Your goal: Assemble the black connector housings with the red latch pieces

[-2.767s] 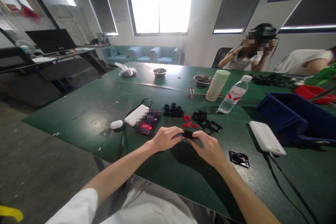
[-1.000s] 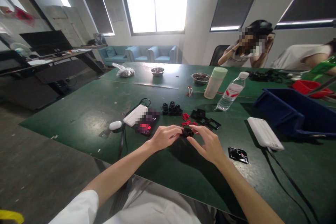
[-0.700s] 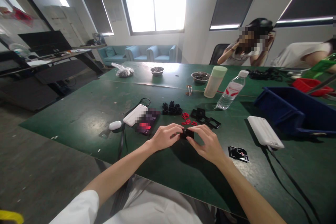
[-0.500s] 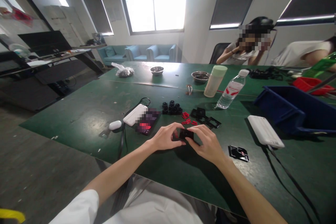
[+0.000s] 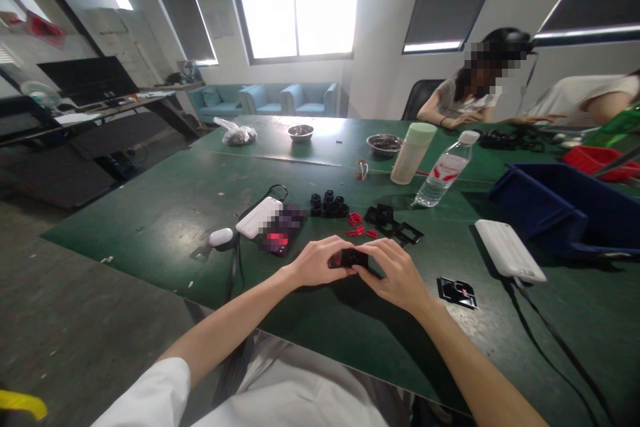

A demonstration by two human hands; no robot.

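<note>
Between my two hands, just above the green table [image 5: 165, 213], is a small black boxy part [image 5: 354, 257]. My left hand [image 5: 320, 261] grips its left end between thumb and fingers. On its right end, my right hand [image 5: 393, 273] pinches it in the same way. Just beyond my fingers lie small red plastic clips [image 5: 356, 230]. Several black knobbed parts [image 5: 329, 205] stand together behind them. Flat black frames [image 5: 410, 233] lie to the right of the clips. A glossy black plate-like piece [image 5: 457, 292] rests right of my right forearm.
To the left lie a phone [image 5: 284, 230], a white power bank [image 5: 255, 219] and a white earbud case [image 5: 221, 237]. Rightward are a water bottle [image 5: 446, 170], a green-capped bottle [image 5: 413, 155], another power bank [image 5: 509, 250] with a cable, and a blue bin [image 5: 540, 207]. A person sits across.
The black part has turned slightly in my fingers, while both hands stay nearly in place. The person across has lowered their raised hands to the table.
</note>
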